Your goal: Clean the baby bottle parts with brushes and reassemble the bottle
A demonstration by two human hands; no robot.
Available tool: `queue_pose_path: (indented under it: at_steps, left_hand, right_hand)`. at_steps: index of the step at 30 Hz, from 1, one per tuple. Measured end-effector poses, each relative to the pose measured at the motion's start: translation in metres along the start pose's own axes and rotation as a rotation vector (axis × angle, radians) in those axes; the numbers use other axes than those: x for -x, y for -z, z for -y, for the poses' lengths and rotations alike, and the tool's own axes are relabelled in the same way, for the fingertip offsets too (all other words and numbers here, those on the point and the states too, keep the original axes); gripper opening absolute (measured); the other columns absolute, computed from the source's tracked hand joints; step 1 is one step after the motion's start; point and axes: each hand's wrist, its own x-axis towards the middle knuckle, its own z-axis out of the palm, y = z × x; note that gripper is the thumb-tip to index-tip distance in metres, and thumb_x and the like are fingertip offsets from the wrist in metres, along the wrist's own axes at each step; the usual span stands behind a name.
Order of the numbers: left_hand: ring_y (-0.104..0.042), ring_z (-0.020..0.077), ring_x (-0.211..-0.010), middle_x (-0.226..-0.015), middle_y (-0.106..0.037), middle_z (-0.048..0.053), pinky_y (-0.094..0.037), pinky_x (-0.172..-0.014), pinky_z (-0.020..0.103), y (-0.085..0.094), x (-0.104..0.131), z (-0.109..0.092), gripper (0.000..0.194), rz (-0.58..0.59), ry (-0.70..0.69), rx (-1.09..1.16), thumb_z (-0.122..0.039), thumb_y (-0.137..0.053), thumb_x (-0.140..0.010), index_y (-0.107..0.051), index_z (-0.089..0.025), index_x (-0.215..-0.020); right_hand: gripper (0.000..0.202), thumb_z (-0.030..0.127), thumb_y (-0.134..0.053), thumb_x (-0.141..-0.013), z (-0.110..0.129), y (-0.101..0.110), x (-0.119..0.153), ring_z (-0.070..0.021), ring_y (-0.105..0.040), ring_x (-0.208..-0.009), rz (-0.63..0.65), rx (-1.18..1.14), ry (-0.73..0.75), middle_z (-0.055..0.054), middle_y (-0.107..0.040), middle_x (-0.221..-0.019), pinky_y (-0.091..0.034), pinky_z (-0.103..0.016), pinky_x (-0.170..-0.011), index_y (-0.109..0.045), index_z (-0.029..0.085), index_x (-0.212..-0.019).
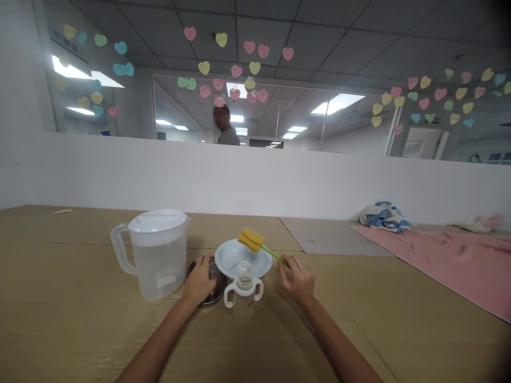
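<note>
My right hand [297, 279] is closed round the thin green handle of a bottle brush [251, 239]. Its yellow sponge head hangs above the far rim of a white bowl [261, 268]. On the left, my left hand [199, 282] lies over the rim of a shiny dark metal bowl [217, 279], fingers curled at its edge. Between my forearms stands a clear baby bottle [243, 306], upright and uncapped, with two white side handles. It is in front of the white bowl and hides part of it. A small pale piece behind the bottle's neck is hard to make out.
A lidded clear plastic pitcher [159, 266] holding liquid stands left of the metal bowl. A pink cloth [451, 266] covers the table's right side, with a crumpled blue and white cloth [385, 217] behind it. Beyond the low white wall [239, 175], a person [227, 133] shows through glass.
</note>
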Motion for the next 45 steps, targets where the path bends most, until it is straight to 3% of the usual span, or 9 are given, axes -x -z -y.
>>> queue_pose_path:
  at_steps: [5,9,14,16,20,33,38,42,45]
  left_hand:
    - [-0.049,0.0249,-0.111,-0.119,-0.052,0.013,-0.04,-0.092,0.037,0.002,-0.004,0.006,0.062,-0.16,-0.027,0.126,-0.013,-0.052,-0.063,-0.038,-0.014,-0.124]
    - [-0.051,0.0206,-0.107,-0.112,-0.057,0.008,-0.038,-0.094,0.037,0.017,-0.02,-0.016,0.044,-0.371,-0.211,0.172,-0.014,-0.041,-0.073,-0.05,-0.018,-0.115]
    - [-0.047,0.0267,-0.106,-0.104,-0.06,0.01,-0.032,-0.094,0.044,0.003,-0.044,-0.062,0.026,0.156,-0.253,-0.22,-0.027,-0.047,-0.076,-0.069,-0.021,-0.089]
    - [-0.047,0.0315,-0.105,-0.099,-0.061,0.012,-0.03,-0.091,0.049,-0.011,-0.05,-0.07,0.021,0.259,-0.232,-0.27,-0.03,-0.055,-0.07,-0.072,-0.02,-0.079]
    - [-0.05,0.0346,-0.099,-0.09,-0.063,0.013,-0.031,-0.085,0.052,-0.025,-0.053,-0.07,0.015,0.349,-0.213,-0.273,-0.023,-0.06,-0.063,-0.072,-0.019,-0.071]
    - [-0.057,0.0212,-0.075,-0.072,-0.065,0.002,-0.035,-0.083,0.041,-0.019,-0.052,-0.071,0.026,0.394,-0.337,-0.163,-0.01,-0.058,-0.06,-0.068,-0.021,-0.081]
    - [-0.055,0.023,-0.085,-0.086,-0.063,0.004,-0.036,-0.084,0.037,-0.015,-0.051,-0.072,0.011,0.306,-0.394,-0.062,-0.014,-0.063,-0.059,-0.067,-0.021,-0.066]
    - [-0.054,0.0182,-0.083,-0.098,-0.06,0.006,-0.04,-0.079,0.031,-0.003,-0.038,-0.069,0.02,0.116,-0.308,0.047,-0.025,-0.054,-0.074,-0.061,-0.018,-0.092]
    - [-0.054,0.0167,-0.08,-0.089,-0.061,0.004,-0.042,-0.075,0.029,0.006,-0.02,-0.062,0.021,-0.067,-0.236,0.251,-0.027,-0.045,-0.08,-0.056,-0.017,-0.095]
  right_hand:
    - [0.013,0.024,-0.051,-0.085,0.0,-0.001,-0.001,-0.0095,-0.054,-0.054,-0.002,0.016,-0.033,-0.001,-0.062,-0.067,-0.034,-0.021,-0.053,-0.061,0.017,-0.083]
    - [0.015,0.025,-0.049,-0.086,0.001,-0.005,0.001,-0.01,-0.056,-0.058,0.0,-0.009,-0.091,-0.002,-0.063,-0.07,-0.035,-0.02,-0.054,-0.061,0.017,-0.083]
    - [0.019,0.026,-0.045,-0.087,0.001,-0.006,0.003,-0.0104,-0.057,-0.059,0.044,-0.03,-0.107,-0.003,-0.063,-0.07,-0.037,-0.02,-0.055,-0.061,0.017,-0.083]
    - [0.02,0.026,-0.044,-0.087,0.001,-0.005,0.002,-0.0102,-0.057,-0.06,0.043,-0.026,-0.117,-0.003,-0.063,-0.07,-0.037,-0.02,-0.055,-0.062,0.017,-0.083]
    - [0.019,0.025,-0.045,-0.087,0.0,-0.003,0.001,-0.0096,-0.057,-0.059,0.039,-0.014,-0.13,-0.002,-0.063,-0.071,-0.037,-0.019,-0.054,-0.062,0.017,-0.083]
    - [0.019,0.025,-0.044,-0.087,0.0,-0.005,0.002,-0.0098,-0.057,-0.059,0.065,-0.01,-0.149,-0.002,-0.062,-0.07,-0.037,-0.02,-0.054,-0.062,0.018,-0.082]
    - [0.019,0.026,-0.045,-0.087,-0.001,-0.005,0.002,-0.0104,-0.058,-0.061,0.066,-0.022,-0.162,-0.002,-0.062,-0.071,-0.038,-0.02,-0.055,-0.062,0.018,-0.082]
    - [0.017,0.025,-0.047,-0.086,-0.002,-0.003,0.002,-0.0111,-0.057,-0.061,0.059,-0.132,-0.137,-0.003,-0.062,-0.072,-0.04,-0.02,-0.054,-0.061,0.017,-0.083]
    - [0.015,0.023,-0.047,-0.086,-0.003,-0.001,0.004,-0.0114,-0.058,-0.061,0.121,-0.238,0.03,-0.004,-0.062,-0.072,-0.042,-0.02,-0.055,-0.06,0.016,-0.087]
